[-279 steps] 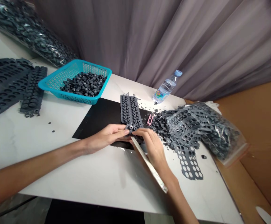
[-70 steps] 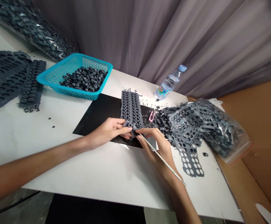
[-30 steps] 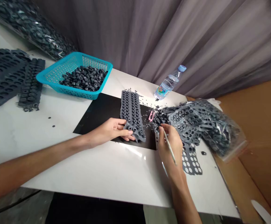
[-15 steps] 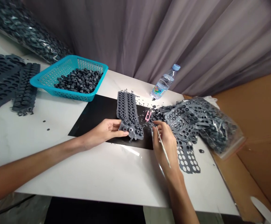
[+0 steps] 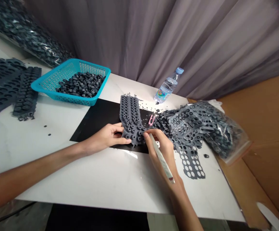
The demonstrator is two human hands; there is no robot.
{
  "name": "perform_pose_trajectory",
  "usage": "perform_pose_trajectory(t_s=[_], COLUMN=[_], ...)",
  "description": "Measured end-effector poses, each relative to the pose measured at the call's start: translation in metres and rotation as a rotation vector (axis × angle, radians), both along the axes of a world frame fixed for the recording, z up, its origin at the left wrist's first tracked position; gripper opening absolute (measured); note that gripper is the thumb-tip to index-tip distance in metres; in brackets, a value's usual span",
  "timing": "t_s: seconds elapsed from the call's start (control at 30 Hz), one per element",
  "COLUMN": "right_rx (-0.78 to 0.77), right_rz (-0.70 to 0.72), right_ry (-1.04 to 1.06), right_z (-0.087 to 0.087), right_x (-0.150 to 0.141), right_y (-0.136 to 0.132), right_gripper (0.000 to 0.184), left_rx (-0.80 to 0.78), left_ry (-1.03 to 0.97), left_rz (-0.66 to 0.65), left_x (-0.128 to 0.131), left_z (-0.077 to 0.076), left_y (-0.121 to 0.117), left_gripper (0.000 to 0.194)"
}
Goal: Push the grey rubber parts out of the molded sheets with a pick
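Note:
A grey rubber strip [image 5: 130,115] studded with small rings lies on a black mat [image 5: 100,120] in the middle of the white table [image 5: 86,179]. My left hand [image 5: 107,137] pinches the strip's near end. My right hand [image 5: 160,149] is closed round a thin flat metal blade [image 5: 161,158], its tip at the same end of the strip, fingers touching the rubber. A turquoise basket [image 5: 50,85] at the back left holds several loose dark rubber rings [image 5: 81,84].
Punched-out rubber sheets [image 5: 189,154] and a clear bag of scrap [image 5: 222,134] lie to the right. A water bottle [image 5: 167,86] and a pink clip [image 5: 151,119] sit behind them. More rubber strips [image 5: 25,96] lie at the left. Grey curtain behind, brown board at the right.
My right hand, which had swung right to the scrap pile, has come back left to the strip's near end with the blade. My left hand kept its hold on the strip.

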State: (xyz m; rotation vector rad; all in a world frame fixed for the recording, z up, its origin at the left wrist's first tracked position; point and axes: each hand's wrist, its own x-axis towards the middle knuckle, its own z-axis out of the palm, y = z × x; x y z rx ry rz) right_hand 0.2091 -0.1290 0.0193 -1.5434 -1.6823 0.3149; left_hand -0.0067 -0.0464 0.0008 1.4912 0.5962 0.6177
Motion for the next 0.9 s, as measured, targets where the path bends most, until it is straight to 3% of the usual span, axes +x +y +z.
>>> perform_pose_trajectory(t_s=[0.17, 0.3, 0.4, 0.53, 0.67, 0.83, 0.9], right_rx=[0.015, 0.039, 0.128, 0.221, 0.305, 0.398, 0.344], right_rz=[-0.102, -0.130, -0.075, 0.013, 0.002, 0.386, 0.412], right_ry=[0.048, 0.076, 0.058, 0.003, -0.115, -0.449, -0.513], right_z=[0.004, 0.010, 0.014, 0.014, 0.007, -0.005, -0.007], right_x=[0.001, 0.000, -0.004, -0.012, -0.025, -0.047, -0.047], right_y=[-0.003, -0.007, -0.008, -0.007, -0.009, -0.017, -0.015], right_gripper=[0.014, 0.014, 0.014, 0.016, 0.014, 0.034, 0.037], left_rx=[-0.089, -0.107, -0.256, -0.546, -0.637, -0.663, -0.681], left_ry=[0.149, 0.240, 0.041, -0.294, -0.412, -0.435, -0.457], left_rz=[-0.031, 0.252, 0.350, 0.150, -0.019, -0.097, -0.092], left_x=[-0.009, -0.025, -0.031, -0.022, -0.010, -0.007, -0.009], left_z=[0.007, 0.020, 0.034, 0.042, 0.033, 0.025, 0.026], left_y=[0.006, 0.020, 0.025, 0.015, 0.003, 0.000, 0.001], left_gripper=[0.029, 0.058, 0.062, 0.067, 0.088, 0.098, 0.098])
